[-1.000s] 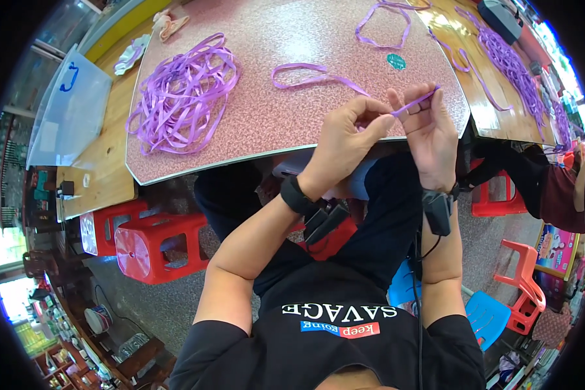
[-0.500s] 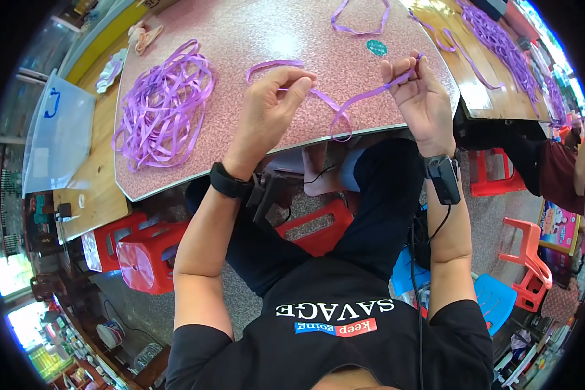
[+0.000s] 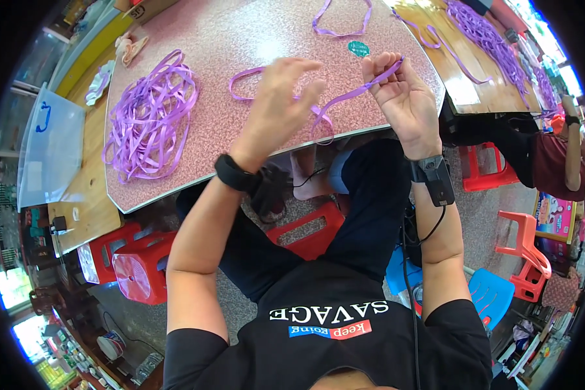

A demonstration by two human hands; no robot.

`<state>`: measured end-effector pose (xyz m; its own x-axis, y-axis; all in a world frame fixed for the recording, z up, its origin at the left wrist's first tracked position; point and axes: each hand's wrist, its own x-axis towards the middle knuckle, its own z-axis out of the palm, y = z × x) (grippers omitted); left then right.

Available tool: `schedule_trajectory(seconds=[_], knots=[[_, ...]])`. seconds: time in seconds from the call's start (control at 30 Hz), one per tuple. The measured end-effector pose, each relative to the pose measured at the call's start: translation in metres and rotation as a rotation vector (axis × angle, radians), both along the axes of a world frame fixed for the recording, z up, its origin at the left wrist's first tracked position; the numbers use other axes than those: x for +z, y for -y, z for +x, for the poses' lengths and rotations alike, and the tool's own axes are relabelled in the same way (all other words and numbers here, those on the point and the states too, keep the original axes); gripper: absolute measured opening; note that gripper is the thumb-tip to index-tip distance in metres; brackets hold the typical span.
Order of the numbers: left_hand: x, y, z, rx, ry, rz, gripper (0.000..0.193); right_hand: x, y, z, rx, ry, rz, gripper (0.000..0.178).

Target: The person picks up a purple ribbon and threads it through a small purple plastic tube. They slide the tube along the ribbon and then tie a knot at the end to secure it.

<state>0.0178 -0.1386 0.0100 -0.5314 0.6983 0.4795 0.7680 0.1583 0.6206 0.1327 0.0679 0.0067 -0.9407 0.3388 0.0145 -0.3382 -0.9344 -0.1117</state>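
Observation:
A narrow purple ribbon point(image 3: 348, 95) runs from my right hand point(image 3: 406, 107) down to the pink speckled table point(image 3: 221, 133). Its upper end is pinched between the thumb and fingers of that hand, palm turned up, with a small darker bit at the fingertips. The lower part bends into a loop near the table's front edge and passes behind my left hand point(image 3: 278, 107). That hand hovers over the table, thumb and fingers apart and slightly blurred, gripping nothing I can see. A large tangled pile of purple ribbon point(image 3: 153, 117) lies to its left.
Another purple ribbon loop point(image 3: 342, 32) and a round green sticker point(image 3: 359, 49) are at the table's far side. More ribbon point(image 3: 484, 39) heaps on a wooden table at right, with a person in dark red point(image 3: 559, 162) beyond. Red stools point(image 3: 140, 266) stand at lower left.
My left hand has opened from its pinch and let go of the ribbon, which now lies further left on the table. My right hand keeps its hold; the whole view has shifted slightly.

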Motion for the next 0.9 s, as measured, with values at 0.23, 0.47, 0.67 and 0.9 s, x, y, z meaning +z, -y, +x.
schedule_trajectory(seconds=[0.23, 0.47, 0.67, 0.9], knots=[[-0.016, 0.037, -0.081, 0.278, -0.318, -0.502, 0.028, -0.015, -0.019, -0.018, -0.020, 0.174, 0.294, 0.020], [-0.016, 0.030, -0.105, 0.262, -0.365, -0.536, 0.019, -0.023, -0.056, -0.037, -0.632, 0.668, 1.925, 0.033], [0.002, 0.026, -0.053, 0.178, 0.211, -0.061, 0.016, 0.006, 0.002, -0.026, -0.351, 0.461, 2.029, 0.029], [0.017, 0.020, 0.029, 0.078, 0.501, 0.215, 0.014, 0.006, 0.087, -0.034, -0.034, 0.256, 1.152, 0.026]])
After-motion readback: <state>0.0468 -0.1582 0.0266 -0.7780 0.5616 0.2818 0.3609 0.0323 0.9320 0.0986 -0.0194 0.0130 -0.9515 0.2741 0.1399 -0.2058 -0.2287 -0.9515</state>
